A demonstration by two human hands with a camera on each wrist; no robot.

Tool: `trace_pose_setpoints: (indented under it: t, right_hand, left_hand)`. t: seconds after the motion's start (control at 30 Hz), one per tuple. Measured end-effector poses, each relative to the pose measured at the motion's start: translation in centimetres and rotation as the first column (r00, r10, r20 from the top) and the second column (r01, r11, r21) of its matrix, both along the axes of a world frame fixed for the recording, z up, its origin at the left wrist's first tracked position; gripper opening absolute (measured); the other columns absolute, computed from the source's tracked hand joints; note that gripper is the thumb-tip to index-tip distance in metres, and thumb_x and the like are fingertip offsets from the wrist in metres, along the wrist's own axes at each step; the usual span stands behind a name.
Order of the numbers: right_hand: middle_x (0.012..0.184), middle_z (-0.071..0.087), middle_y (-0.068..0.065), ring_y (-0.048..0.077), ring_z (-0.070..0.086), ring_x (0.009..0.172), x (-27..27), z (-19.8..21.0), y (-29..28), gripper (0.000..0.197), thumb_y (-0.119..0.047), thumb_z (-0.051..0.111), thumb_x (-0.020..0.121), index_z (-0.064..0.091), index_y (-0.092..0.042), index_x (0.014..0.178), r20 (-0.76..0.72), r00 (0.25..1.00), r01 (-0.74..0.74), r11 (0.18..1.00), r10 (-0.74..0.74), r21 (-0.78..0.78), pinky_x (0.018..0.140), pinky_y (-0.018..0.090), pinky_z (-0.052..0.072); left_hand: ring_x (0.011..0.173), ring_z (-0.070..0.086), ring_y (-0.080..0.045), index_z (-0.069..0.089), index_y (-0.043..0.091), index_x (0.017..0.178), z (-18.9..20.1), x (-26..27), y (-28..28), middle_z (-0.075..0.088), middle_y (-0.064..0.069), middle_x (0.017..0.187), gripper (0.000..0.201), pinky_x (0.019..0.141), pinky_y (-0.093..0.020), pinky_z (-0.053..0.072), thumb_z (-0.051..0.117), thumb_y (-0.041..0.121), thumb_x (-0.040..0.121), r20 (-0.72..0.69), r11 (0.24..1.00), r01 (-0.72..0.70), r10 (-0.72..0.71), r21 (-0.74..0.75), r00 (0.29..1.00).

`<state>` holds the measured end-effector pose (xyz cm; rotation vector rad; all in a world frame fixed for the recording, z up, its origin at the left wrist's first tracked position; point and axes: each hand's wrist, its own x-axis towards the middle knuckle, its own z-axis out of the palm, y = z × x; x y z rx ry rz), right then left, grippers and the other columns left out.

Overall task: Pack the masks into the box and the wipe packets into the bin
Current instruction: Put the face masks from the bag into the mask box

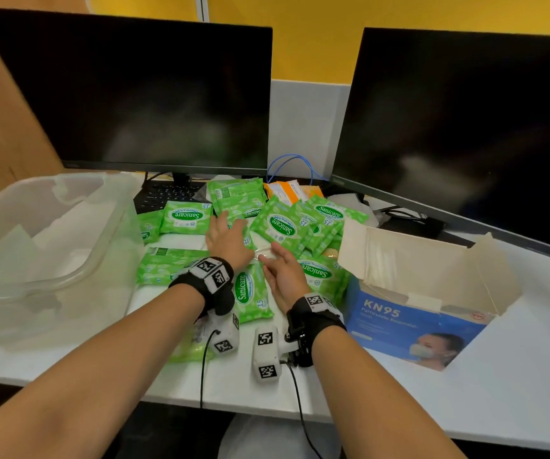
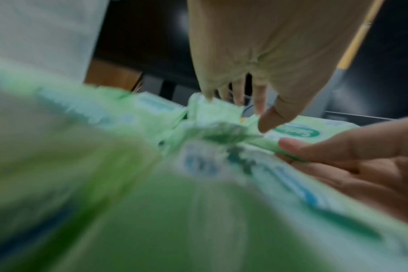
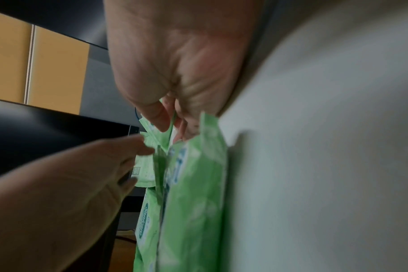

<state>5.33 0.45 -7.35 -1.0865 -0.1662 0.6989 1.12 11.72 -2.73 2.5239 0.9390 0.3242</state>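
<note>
Hands both on the green wipe packets (image 1: 280,226): our left hand (image 1: 227,240) lies flat on them, our right hand (image 1: 283,273) pinches one. Bin (image 1: 94,226) to the left, box (image 1: 416,313) to the right.

Wipe packets (image 1: 280,226) crowding desk between bin (image 1: 48,233) and, seemingly, box (image 1: 426,293).

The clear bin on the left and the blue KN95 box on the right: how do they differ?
The clear bin is see-through plastic; the KN95 box is printed blue cardboard. The bin looks larger, with rounded walls; the box is smaller and square-cornered, its flaps standing open. The bin sits left of the green wipe packets, the box to their right. Both stand open-topped on the white desk.
</note>
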Motion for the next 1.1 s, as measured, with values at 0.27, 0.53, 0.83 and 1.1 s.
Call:
trace_pose_setpoints:
  t: [0.27, 0.53, 0.83, 1.1]
  right_hand:
    - [0.130, 0.050, 0.009, 0.019, 0.051, 0.119, 0.0, 0.4, 0.7, 0.043, 0.004, 0.048, 0.093, 0.044, -0.003, 0.136, 0.101, 0.994, 0.059, 0.981, -0.041, -0.184, 0.103, 0.029, 0.042]
    - [0.065, 0.040, 0.006, 0.017, 0.037, 0.057, 2.8, 4.7, 1.1, 0.030, 0.003, 0.048, 0.084, 0.042, -0.008, 0.057, 0.519, 0.754, 0.298, 0.495, 0.403, -0.816, 0.048, 0.022, 0.029]
    - [0.133, 0.050, 0.018, 0.033, 0.050, 0.122, 3.8, 5.6, 2.8, 0.043, -0.023, 0.051, 0.093, 0.044, -0.001, 0.130, 0.375, 0.701, 0.341, 0.176, 0.607, -0.923, 0.102, 0.038, 0.043]
    - [0.132, 0.053, 0.014, 0.032, 0.052, 0.120, 5.4, 5.8, 3.4, 0.050, -0.021, 0.054, 0.087, 0.042, -0.004, 0.133, 0.367, 0.771, 0.326, 0.172, 0.521, -0.930, 0.103, 0.041, 0.041]
  left_hand:
    - [0.128, 0.041, -0.029, 0.042, 0.010, 0.133, -0.2, 4.1, 0.3, 0.047, -0.013, 0.135, 0.060, 0.109, -0.036, 0.027, 0.057, 0.046, 0.087, -0.454, 0.937, 0.296, -0.184, 0.188, 0.872]
    - [0.127, 0.039, -0.037, 0.048, 0.009, 0.118, 0.3, 5.5, 0.6, 0.060, -0.011, 0.112, 0.056, 0.103, -0.050, 0.038, 0.073, 0.039, 0.078, -0.537, 0.921, 0.331, -0.176, 0.206, 0.825]
    - [0.091, 0.066, -0.027, 0.066, 0.006, 0.101, 2.6, 6.3, 0.8, 0.068, -0.009, 0.099, 0.040, 0.075, -0.034, 0.055, 0.080, 0.028, 0.071, -0.632, 0.840, 0.496, -0.264, 0.221, 0.729]
    - [0.071, 0.058, -0.024, 0.064, 0.008, 0.098, 3.8, 6.0, 1.1, 0.058, -0.006, 0.082, 0.032, 0.058, -0.028, 0.045, 0.069, 0.028, 0.073, -0.593, 0.818, 0.536, -0.329, 0.210, 0.735]
